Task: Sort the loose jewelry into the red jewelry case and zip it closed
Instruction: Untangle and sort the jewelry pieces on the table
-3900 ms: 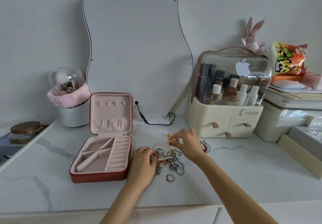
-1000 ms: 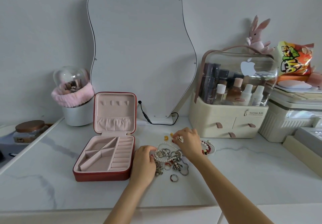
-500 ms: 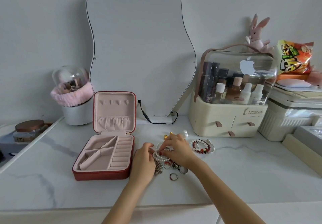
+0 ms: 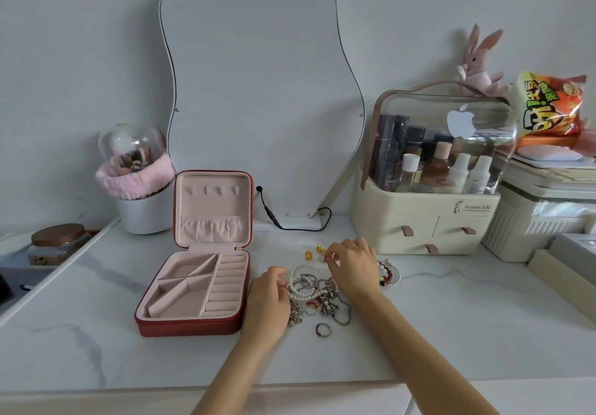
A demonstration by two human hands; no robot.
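case (image 4: 193, 289) open, lid up, hinge far | L hand (image 4: 267, 301) curled on pile (image 4: 317, 295) | R hand (image 4: 353, 268) pinching ring (image 4: 333, 255)

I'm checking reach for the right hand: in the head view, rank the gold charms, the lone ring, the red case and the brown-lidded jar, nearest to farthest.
From the right hand:
1. Gold charms, just left of its fingertips.
2. Lone ring, nearer the table's front edge.
3. Red case, open, farther left.
4. Brown-lidded jar, far left.

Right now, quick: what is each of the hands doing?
Left hand: fingers curled at the pearl bracelet; grip cannot be told.
Right hand: pinching a small gold piece.
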